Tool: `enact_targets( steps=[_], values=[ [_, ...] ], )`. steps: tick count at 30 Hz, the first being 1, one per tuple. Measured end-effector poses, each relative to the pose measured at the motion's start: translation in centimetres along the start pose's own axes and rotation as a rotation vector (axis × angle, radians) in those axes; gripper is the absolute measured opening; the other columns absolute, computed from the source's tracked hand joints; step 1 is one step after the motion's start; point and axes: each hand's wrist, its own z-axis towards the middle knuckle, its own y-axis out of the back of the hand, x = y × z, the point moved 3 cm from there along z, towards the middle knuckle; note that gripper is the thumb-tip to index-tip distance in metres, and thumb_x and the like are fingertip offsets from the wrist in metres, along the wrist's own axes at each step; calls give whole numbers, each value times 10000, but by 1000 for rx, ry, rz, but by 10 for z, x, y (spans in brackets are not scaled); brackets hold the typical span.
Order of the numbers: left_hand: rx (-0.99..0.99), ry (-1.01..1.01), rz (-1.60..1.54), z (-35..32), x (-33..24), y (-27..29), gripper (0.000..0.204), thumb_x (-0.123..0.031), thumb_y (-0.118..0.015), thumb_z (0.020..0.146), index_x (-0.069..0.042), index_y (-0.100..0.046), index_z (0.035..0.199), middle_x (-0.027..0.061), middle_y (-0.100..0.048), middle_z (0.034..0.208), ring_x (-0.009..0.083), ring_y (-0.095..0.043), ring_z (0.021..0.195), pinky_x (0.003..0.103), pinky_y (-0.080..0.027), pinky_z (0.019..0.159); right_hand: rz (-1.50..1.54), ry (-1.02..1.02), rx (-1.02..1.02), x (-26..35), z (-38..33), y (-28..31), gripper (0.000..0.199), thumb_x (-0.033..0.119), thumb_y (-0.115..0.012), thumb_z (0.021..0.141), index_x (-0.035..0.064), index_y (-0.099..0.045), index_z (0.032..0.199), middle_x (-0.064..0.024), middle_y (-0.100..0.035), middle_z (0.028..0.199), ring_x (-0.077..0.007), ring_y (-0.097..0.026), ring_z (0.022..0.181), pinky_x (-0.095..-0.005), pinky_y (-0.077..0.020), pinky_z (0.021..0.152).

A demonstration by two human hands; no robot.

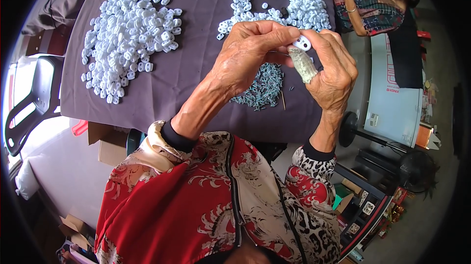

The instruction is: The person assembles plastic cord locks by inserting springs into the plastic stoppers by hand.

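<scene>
Above the dark cloth, my right hand [336,70] grips a small white oval plastic piece with two dark holes [302,43]. The thumb of that hand is wrapped in a worn, greyish-white covering [303,65]. My left hand [250,50] meets it from the left, thumb and fingers pinched together at the edge of the piece. Whatever lies between those left fingertips is hidden. Under the hands is a pile of tiny teal-grey parts [260,90], too small to name, with a thin stick [283,100] beside it.
A large heap of white plastic pieces [130,33] covers the table's left side. More white pieces [309,6] lie beyond my hands. The purple-grey tablecloth [196,82] spreads between them. Another person's arm [351,6] rests at the far right. A black chair [37,97] stands left.
</scene>
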Motion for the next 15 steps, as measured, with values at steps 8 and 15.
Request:
enact_targets(
  steps=[8,15],
  values=[
    [-16,-17,19,-3,0,-3,181,-167,-638,776,13,-637,768,30,-566,655,96,-540,589,238,-486,574,27,139,-72,-1,-1,-3,336,-44,-633,559,-46,-556,886,-107,-531,702,-272,-542,636,-349,-460,612],
    [26,-38,35,-3,-7,1,185,-170,-628,791,13,-630,814,59,-599,697,119,-572,617,252,-495,611,54,-15,-9,3,-3,-1,255,26,-663,663,-40,-594,899,-129,-607,785,-257,-603,722,-321,-487,692]
  ],
)
